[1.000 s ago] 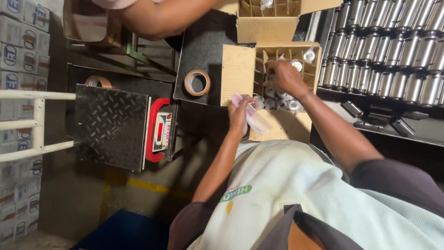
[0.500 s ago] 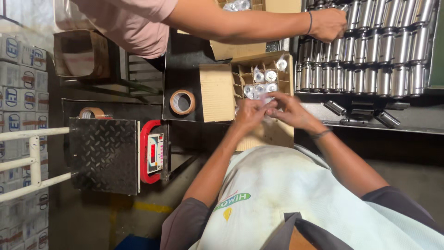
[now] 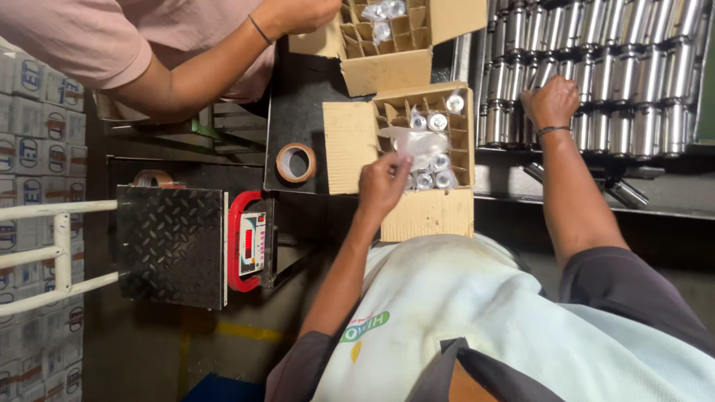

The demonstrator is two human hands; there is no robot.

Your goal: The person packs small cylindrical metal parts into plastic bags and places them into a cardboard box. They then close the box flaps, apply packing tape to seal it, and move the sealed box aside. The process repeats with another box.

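The clear plastic bag (image 3: 406, 141) hangs over the near divided carton (image 3: 424, 138), pinched in the closed left hand (image 3: 383, 184) — about seven wrapped metal pieces sit in its cells. The right hand (image 3: 550, 100) is curled over one can in the silver can rows (image 3: 596, 67). Farther off stands a second carton (image 3: 387, 33), with one tape roll (image 3: 296, 162) to the left.

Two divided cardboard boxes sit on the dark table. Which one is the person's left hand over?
The nearer box, beside the tape roll; the left hand holds a clear bag over it.

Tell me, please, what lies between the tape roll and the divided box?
In the head view, the box's opened cardboard flap lies between it and the tape roll.
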